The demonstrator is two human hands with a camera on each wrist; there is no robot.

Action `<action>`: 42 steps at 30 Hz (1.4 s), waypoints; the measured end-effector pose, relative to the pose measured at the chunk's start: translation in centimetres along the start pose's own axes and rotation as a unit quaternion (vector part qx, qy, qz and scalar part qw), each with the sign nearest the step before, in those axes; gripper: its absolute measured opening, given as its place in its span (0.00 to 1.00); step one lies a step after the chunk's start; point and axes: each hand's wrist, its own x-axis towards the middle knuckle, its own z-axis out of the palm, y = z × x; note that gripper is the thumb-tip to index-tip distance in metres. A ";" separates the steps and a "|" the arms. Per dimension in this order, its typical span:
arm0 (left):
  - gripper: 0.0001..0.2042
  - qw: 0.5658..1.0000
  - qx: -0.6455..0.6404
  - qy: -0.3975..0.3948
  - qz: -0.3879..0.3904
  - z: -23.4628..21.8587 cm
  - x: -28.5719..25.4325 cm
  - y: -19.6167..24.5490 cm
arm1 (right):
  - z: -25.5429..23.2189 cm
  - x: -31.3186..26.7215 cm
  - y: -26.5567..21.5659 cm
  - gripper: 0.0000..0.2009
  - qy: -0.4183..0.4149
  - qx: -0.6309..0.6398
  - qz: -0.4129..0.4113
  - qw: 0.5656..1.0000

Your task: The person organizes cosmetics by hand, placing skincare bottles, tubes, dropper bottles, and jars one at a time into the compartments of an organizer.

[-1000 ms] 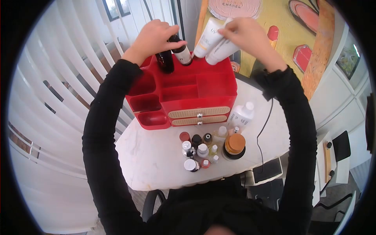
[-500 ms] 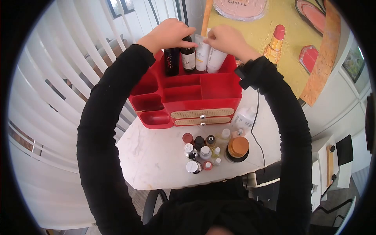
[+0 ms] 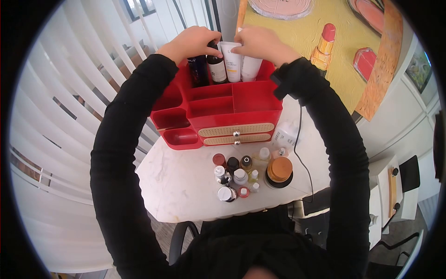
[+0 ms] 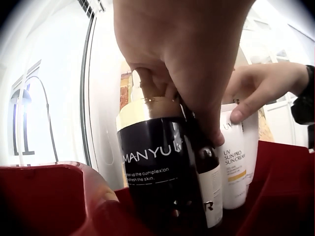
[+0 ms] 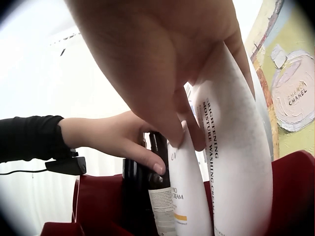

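Note:
My left hand (image 3: 193,43) reaches over the back of a red cosmetics organizer (image 3: 237,122), thumb and fingers round the neck of a brown bottle (image 3: 217,69) with a white label. Beside it, below that hand, stands a black bottle (image 4: 157,162) with a gold collar, marked MANYU. My right hand (image 3: 262,43) pinches the top of a white sun cream tube (image 4: 234,162). Its palm is over a white washing cream tube (image 5: 236,147) just right of it. All four stand side by side in the organizer's back compartment; their bases are partly hidden by its wall.
Several small bottles and jars cluster on the white table (image 3: 172,190) in front, beside an orange-lidded jar (image 3: 279,169). A white bottle (image 3: 284,136) stands right of the organizer. A black cable (image 3: 302,153) hangs from the right wrist. Behind is a painted board (image 3: 346,60).
Both hands have come down, bringing the bottles and tubes from above the organizer into its back compartment. Over the last half second the right hand has shifted left with the sun cream tube.

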 end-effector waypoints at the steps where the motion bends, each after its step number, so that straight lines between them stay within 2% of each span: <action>1: 0.22 1.000 -0.011 -0.006 -0.004 -0.2 -0.1 0.1 | 0.1 0.0 0.0 0.14 0.001 0.000 0.000 1.000; 4: 0.22 0.999 0.050 -0.014 -0.009 -0.7 0.2 0.4 | 0.5 0.3 -0.1 0.15 0.021 -0.011 -0.014 1.000; 6: 0.22 0.998 0.061 -0.003 -0.022 -0.9 0.3 0.6 | 0.6 0.5 -0.4 0.15 0.057 0.010 0.035 0.998; 7: 0.22 0.997 0.070 0.006 -0.033 -1.0 0.3 0.6 | 0.4 0.5 -0.5 0.15 0.058 0.009 0.034 0.998; 10: 0.22 0.997 0.053 -0.033 -0.032 -1.0 -0.2 0.7 | 0.1 0.7 -0.7 0.15 0.018 0.025 0.043 0.999; 13: 0.22 0.998 0.066 -0.005 -0.022 -0.9 -0.4 0.4 | 0.2 0.9 -0.6 0.15 -0.005 -0.006 0.035 0.999; 17: 0.23 0.997 0.066 -0.033 -0.039 -1.5 -0.5 0.5 | 0.3 1.1 -1.0 0.16 -0.016 -0.020 0.026 0.999; 19: 0.29 0.998 -0.004 0.021 -0.055 -1.9 -1.1 0.3 | 0.3 1.2 -0.9 0.16 -0.034 -0.024 0.031 0.999; 20: 0.29 0.998 -0.004 0.021 -0.055 -2.1 -1.5 0.1 | 0.5 1.2 -0.7 0.17 -0.026 -0.028 0.023 0.999; 22: 0.38 0.995 -0.030 0.066 -0.064 -2.7 -2.8 0.0 | 0.6 1.2 -0.4 0.17 -0.019 -0.029 0.017 0.999; 24: 0.42 0.995 -0.011 0.057 -0.076 -3.2 -3.6 0.2 | 0.5 1.5 -0.3 0.18 -0.041 -0.022 0.022 0.999; 26: 0.40 0.978 -0.041 -0.085 -0.186 -4.4 -3.5 0.8 | 0.6 1.6 -0.3 0.18 -0.035 -0.015 0.015 0.999; 27: 0.40 0.978 -0.040 -0.086 -0.186 -4.6 -3.5 0.8 | 0.6 1.6 -0.3 0.19 -0.026 -0.011 0.011 1.000; 29: 0.35 0.954 -0.127 -0.113 -0.246 -4.7 -3.5 0.8 | 0.4 1.5 -0.4 0.19 -0.031 -0.007 0.014 0.999; 33: 0.28 0.956 -0.133 -0.123 -0.232 -4.8 -3.3 1.0 | 0.0 1.1 -0.3 0.17 -0.035 -0.008 0.008 0.999; 35: 0.22 0.978 -0.050 -0.103 -0.173 -4.4 -3.2 0.8 | -0.2 0.9 -0.3 0.17 -0.030 -0.008 0.006 1.000; 39: 0.20 0.979 -0.046 -0.076 -0.182 -4.0 -3.3 0.5 | -0.2 0.6 -0.3 0.16 -0.015 -0.005 0.005 1.000; 41: 0.21 0.987 -0.031 -0.015 -0.155 -3.3 -3.6 -0.1 | -0.3 0.6 -0.4 0.16 -0.025 -0.012 -0.002 1.000; 42: 0.21 0.987 -0.031 -0.015 -0.154 -3.1 -3.6 -0.5 | -0.4 0.6 -0.3 0.16 -0.034 -0.020 -0.009 0.999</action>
